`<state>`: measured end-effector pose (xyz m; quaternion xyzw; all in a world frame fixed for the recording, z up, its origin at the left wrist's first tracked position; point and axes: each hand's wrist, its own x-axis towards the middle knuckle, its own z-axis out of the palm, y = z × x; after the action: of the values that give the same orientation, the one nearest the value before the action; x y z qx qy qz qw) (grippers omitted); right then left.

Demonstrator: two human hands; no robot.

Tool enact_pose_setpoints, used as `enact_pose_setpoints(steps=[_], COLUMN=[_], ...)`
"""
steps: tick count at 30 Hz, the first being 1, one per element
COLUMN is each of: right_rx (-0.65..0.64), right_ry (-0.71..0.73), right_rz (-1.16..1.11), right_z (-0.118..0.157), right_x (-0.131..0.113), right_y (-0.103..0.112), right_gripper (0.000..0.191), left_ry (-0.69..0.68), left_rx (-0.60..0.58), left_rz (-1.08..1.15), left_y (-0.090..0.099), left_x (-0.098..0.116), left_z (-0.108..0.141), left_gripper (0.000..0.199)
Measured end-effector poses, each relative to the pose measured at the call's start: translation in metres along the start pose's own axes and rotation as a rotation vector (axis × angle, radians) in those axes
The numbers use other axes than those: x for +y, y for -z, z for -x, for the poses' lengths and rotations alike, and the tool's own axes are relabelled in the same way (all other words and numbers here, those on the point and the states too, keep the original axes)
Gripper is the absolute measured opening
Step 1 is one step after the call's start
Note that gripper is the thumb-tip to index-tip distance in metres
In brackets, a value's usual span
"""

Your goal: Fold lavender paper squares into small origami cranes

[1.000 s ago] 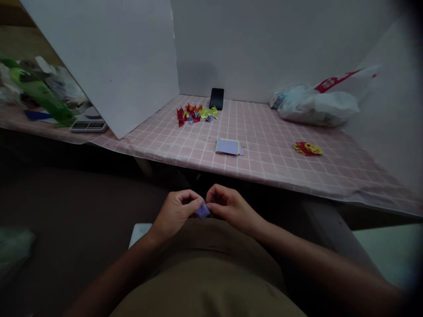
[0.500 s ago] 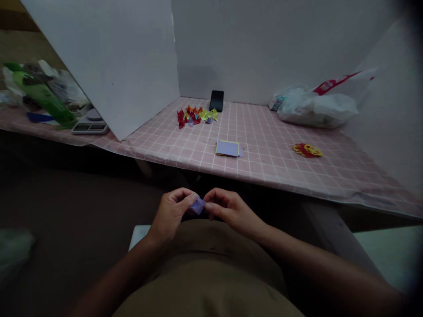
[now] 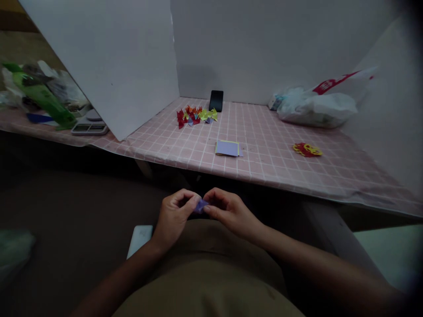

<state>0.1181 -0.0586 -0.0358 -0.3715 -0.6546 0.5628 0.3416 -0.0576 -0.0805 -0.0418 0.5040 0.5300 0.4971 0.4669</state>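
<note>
Creased purple paper point(image 3: 200, 205), small and angular, in front of the table point(image 3: 264, 165); the left hand point(image 3: 175, 215) clamps its left side between thumb and fingers; the right hand point(image 3: 231, 211) pinches its right tip; 1 point faces right, long axis roughly crosswise.

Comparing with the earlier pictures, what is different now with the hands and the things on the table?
The left hand and the small purple paper have moved slightly left and toward the table since the first picture. The paper shows a narrower face now. Both hands, the right hand included, are still at it; no new hold or release is visible. The paper stack and phone stayed put.
</note>
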Motion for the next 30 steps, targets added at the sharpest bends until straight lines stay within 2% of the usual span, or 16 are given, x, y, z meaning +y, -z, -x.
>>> enact_pose_setpoints(steps=[3, 9, 14, 17, 20, 30], right_rx=[-0.001, -0.002, 0.07, 0.067, 0.065, 0.149], right_ry=[0.021, 0.025, 0.114, 0.186, 0.24, 0.246], right_rz=[0.044, 0.066, 0.052, 0.074, 0.113, 0.246], right_z=[-0.0004, -0.0002, 0.0019, 0.0024, 0.0022, 0.0047], right_x=[0.0016, 0.0057, 0.002, -0.0002, -0.0001, 0.0018], right_y=[0.0007, 0.0011, -0.0015, -0.0016, -0.0013, -0.0041], right_gripper=[0.012, 0.01, 0.01, 0.004, 0.01, 0.017], left_ry=[-0.011, 0.054, 0.032, 0.011, -0.015, -0.071], left_rx=[-0.014, -0.055, -0.046, -0.047, -0.053, -0.075], left_rz=[-0.014, 0.054, 0.025, 0.003, -0.013, -0.021], left_y=[-0.0005, 0.0001, -0.0001, -0.0006, -0.0014, -0.0037], left_x=[-0.0002, -0.0011, 0.0005, 0.0015, 0.0015, 0.0028], left_z=[0.0015, 0.002, 0.0005, 0.0007, 0.0016, 0.0051], left_gripper=[0.014, 0.014, 0.015, 0.015, 0.016, 0.017])
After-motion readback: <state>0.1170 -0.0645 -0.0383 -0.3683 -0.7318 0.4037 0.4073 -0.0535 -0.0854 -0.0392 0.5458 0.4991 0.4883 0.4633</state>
